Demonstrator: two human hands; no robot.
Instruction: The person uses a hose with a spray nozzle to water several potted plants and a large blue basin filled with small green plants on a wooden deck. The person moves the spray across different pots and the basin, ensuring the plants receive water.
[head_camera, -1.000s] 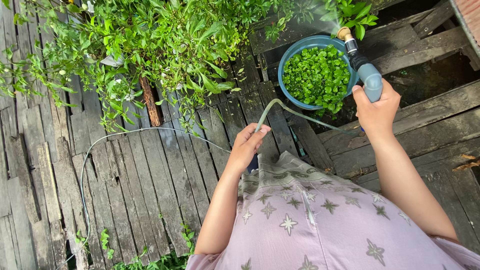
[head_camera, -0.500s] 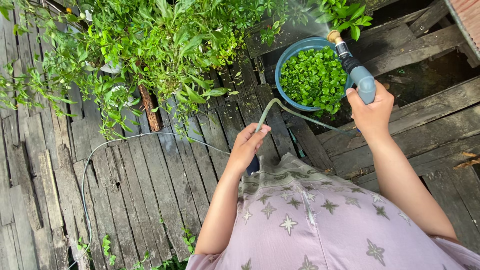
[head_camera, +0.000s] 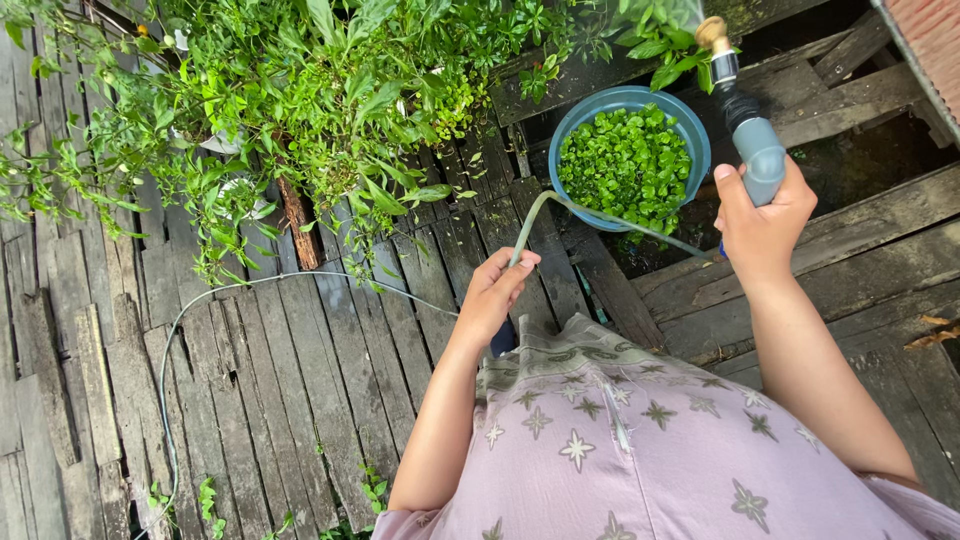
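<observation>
A person's right hand (head_camera: 762, 215) wraps the spray nozzle (head_camera: 745, 125), its long axis aimed away toward the leafy plants (head_camera: 330, 90) at the deck's (head_camera: 300, 380) far edge, beyond a blue basin (head_camera: 690, 130) (of greens). The left hand (head_camera: 495, 290), nearer the body, closes loosely on the hose (head_camera: 560, 205).

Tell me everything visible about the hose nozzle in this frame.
The hose nozzle has a grey-blue, plastic-looking grip, a black middle section and a brass-coloured tip. It points up and away from the person, tilted slightly left, toward the leafy plants at the top of the view. The right hand wraps around the grip, thumb on its left side. A thin pale green hose runs from below that hand, past the blue bowl's rim, to the left hand. A faint spray seems to leave the tip.
</observation>
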